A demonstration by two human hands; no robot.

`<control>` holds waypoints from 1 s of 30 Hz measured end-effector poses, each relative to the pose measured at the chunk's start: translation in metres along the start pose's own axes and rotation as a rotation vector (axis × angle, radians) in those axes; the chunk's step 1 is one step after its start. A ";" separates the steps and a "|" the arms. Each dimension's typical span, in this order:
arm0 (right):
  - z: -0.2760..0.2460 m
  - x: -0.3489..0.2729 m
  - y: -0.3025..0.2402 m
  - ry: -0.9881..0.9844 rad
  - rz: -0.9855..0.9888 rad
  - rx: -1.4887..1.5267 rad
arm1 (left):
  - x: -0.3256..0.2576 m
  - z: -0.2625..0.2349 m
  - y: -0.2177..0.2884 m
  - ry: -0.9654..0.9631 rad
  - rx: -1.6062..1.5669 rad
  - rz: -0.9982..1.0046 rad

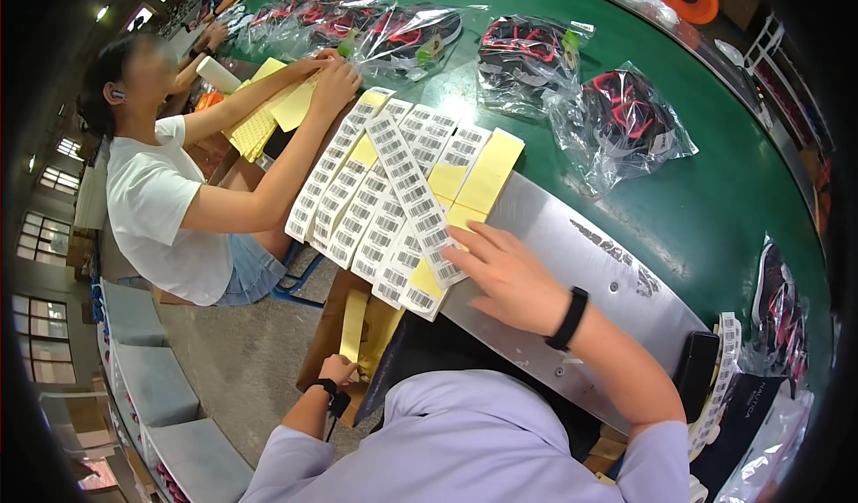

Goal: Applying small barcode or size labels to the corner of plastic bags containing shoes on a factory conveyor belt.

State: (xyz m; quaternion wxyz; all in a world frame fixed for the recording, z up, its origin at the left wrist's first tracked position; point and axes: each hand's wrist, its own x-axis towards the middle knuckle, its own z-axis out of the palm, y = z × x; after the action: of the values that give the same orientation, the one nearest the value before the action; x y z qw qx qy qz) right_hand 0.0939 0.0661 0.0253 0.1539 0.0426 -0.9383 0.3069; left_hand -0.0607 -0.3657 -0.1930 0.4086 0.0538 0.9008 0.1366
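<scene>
— So, where can the label strips [331, 201] be seen?

— They are laid side by side across the middle of the frame, printed with barcodes, and one loose strip [411, 184] is laid slantwise over the others.

— And how is the right hand [511, 275] held?

— Its fingers are loosely spread, and nothing is gripped. The fingertips are rested at the lower end of the loose strip, right of centre.

— What about the left hand [340, 371]?

— It is seen low in the frame, left of centre, mostly closed, with the lower end of a yellow strip [354, 324] pinched in it. A cardboard box [322, 329] is placed just beside.

— What else is shown?

— A metal plate [563, 226] is partly overlapped by the labels and bordered by a green table [724, 208]. Bagged shoes [626, 114] are spread along the top and upper right. At upper left, another person [161, 199] is seated near yellow sheets [255, 123].
</scene>
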 end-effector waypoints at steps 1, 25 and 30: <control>0.007 0.011 -0.001 0.023 -0.060 -0.139 | -0.002 0.005 0.002 -0.066 -0.014 -0.022; -0.021 -0.077 -0.100 -0.039 -0.054 0.345 | -0.145 -0.069 0.342 -0.624 -1.108 0.624; -0.058 -0.128 -0.087 0.395 0.449 0.523 | -0.207 -0.039 0.388 -0.652 -0.573 1.030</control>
State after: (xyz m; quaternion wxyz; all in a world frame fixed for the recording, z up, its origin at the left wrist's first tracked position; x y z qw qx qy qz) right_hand 0.2457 0.0281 0.0779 0.2444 -0.1857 -0.7669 0.5637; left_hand 0.0414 -0.0458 0.0932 0.5405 0.4046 0.5189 0.5243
